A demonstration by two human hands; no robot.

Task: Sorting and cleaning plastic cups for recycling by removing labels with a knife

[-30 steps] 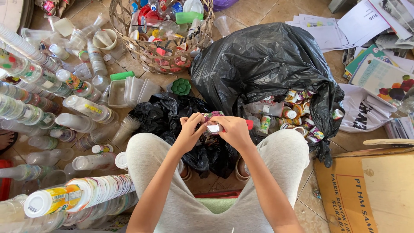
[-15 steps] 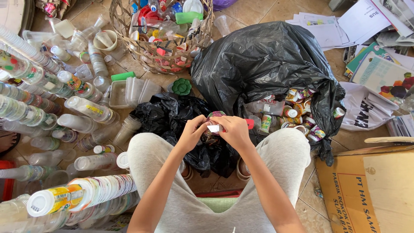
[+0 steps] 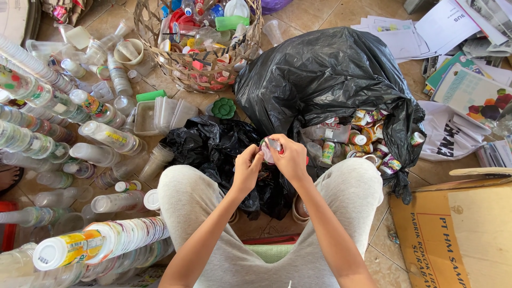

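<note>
I sit on the floor with my knees apart in grey trousers. Both hands meet in front of me over a crumpled black plastic bag (image 3: 213,146). My right hand (image 3: 290,157) grips a small plastic cup (image 3: 268,149) with a pink and white label. My left hand (image 3: 247,169) pinches at the cup's rim or lid from the left. Most of the cup is hidden by my fingers.
A large black bag (image 3: 325,80) spills small labelled cups (image 3: 368,144) at right. A wicker basket (image 3: 200,69) of plastic waste stands ahead. Stacked clear cups and bottles (image 3: 48,122) fill the left. A cardboard sheet (image 3: 458,229) and papers (image 3: 458,48) lie at right.
Both hands stay together on the small cup; the fingers have shifted slightly around it. Nothing else has moved.
</note>
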